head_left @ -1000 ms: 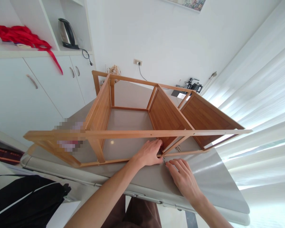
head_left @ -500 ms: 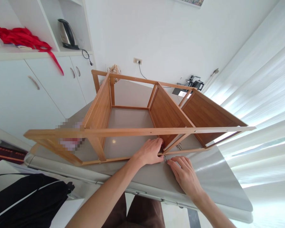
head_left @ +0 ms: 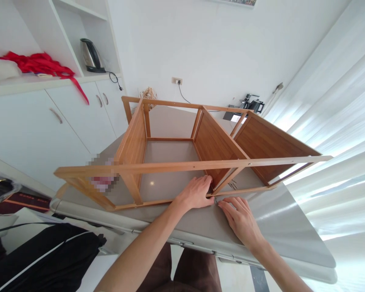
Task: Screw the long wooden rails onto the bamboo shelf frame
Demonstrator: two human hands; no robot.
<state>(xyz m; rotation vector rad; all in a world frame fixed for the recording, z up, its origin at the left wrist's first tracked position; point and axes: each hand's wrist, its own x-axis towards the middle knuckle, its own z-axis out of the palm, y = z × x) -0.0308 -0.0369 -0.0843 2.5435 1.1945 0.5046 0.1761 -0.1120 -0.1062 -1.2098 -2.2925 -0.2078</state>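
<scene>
A wooden shelf rack (head_left: 176, 166) lies on its side on the grey table, its shelf panels standing upright. My left hand (head_left: 196, 192) is closed around the lower rail where the middle panel (head_left: 214, 142) joins it, the fingers inside the frame and the thumb outside. Just right of it, my right hand (head_left: 240, 219) pinches a small slender metal screw (head_left: 215, 200) at the outer side of that rail. The screw's tip is too small to make out. Several loose screws (head_left: 232, 185) lie on the table inside the rack, beyond the rail.
The grey table (head_left: 280, 215) has its near edge against my side. White cabinets with a kettle (head_left: 91, 54) and red ribbon (head_left: 42, 65) stand at the left. A black bag (head_left: 45, 255) is at the lower left. Curtains (head_left: 337, 121) hang at the right.
The view has tilted and shifted slightly, so everything appears moved a little. My left hand keeps its hold on the rail. The screw in my right hand now appears closer to the rail.
</scene>
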